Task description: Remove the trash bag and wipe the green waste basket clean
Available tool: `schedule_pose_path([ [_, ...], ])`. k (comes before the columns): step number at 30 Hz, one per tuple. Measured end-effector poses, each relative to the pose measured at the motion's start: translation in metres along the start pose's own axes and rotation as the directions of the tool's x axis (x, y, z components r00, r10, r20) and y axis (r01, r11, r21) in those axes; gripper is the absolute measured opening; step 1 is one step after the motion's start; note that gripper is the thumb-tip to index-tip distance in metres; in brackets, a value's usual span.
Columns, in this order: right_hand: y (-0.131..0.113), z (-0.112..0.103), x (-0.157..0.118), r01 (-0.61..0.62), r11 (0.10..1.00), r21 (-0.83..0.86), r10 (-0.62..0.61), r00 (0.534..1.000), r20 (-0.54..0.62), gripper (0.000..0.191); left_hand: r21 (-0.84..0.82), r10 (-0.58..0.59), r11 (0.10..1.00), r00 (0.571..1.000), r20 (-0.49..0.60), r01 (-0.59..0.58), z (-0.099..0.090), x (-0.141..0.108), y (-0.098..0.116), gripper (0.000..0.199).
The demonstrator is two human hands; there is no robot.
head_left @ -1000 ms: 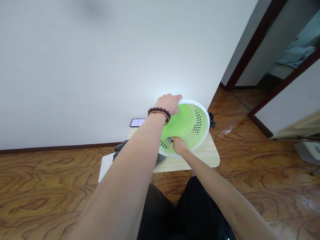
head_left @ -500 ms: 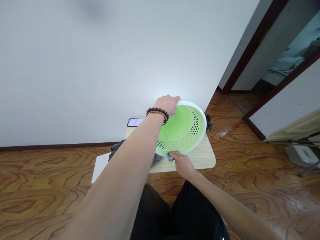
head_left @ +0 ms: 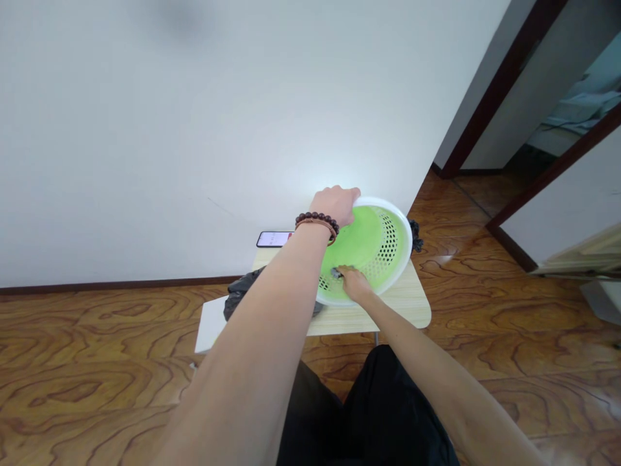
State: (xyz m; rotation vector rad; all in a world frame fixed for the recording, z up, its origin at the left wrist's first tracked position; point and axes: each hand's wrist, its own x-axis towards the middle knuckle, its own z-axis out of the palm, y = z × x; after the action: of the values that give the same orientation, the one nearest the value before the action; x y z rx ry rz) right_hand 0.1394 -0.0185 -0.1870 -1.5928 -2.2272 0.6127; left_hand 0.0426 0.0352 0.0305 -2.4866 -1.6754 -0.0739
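A green strainer basket with a white rim is tilted toward me over a small pale wood-grain table. My left hand, with a beaded bracelet on its wrist, is closed on the far rim. Inside the basket, my right hand pinches a small bunched grey cloth against the inner surface. Most of the cloth is hidden by the fingers. My left forearm covers part of the basket's left side.
A phone with a lit screen lies by the wall. Black plastic sits at the table's left, partly behind my forearm. More crumpled black material shows behind the basket's right side. A doorway stands at the right.
My right hand has moved with the cloth from the near rim up into the basket's inside. My left hand keeps its hold on the far rim. The whole view has shifted slightly.
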Motion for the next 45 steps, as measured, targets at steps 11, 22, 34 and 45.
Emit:
schedule_pose_path([
  [11, -0.014, -0.011, -0.071, 0.149, 0.986, 0.075, -0.152, 0.988, 0.035, 0.056, -0.042, -0.008, 0.999, 1.000, 0.012, 0.008, 0.000, 0.000, 0.000, 0.039],
  [22, 0.000, -0.028, -0.061, 0.170, 0.973, 0.157, -0.146, 0.977, -0.156, 0.051, -0.022, 0.040, 0.999, 0.999, -0.037, -0.041, 0.004, 0.002, -0.001, 0.038],
  [34, -0.008, 0.014, -0.008, -0.003, 1.000, -0.024, 0.003, 1.000, 0.004, 0.052, 0.004, 0.040, 0.999, 0.999, -0.016, -0.040, 0.005, 0.001, 0.000, 0.040],
  [45, -0.009, -0.009, -0.099, 0.263, 0.951, 0.163, -0.258, 0.965, -0.050, 0.055, 0.008, 0.057, 0.998, 0.998, -0.032, -0.057, 0.003, -0.001, 0.001, 0.036],
])
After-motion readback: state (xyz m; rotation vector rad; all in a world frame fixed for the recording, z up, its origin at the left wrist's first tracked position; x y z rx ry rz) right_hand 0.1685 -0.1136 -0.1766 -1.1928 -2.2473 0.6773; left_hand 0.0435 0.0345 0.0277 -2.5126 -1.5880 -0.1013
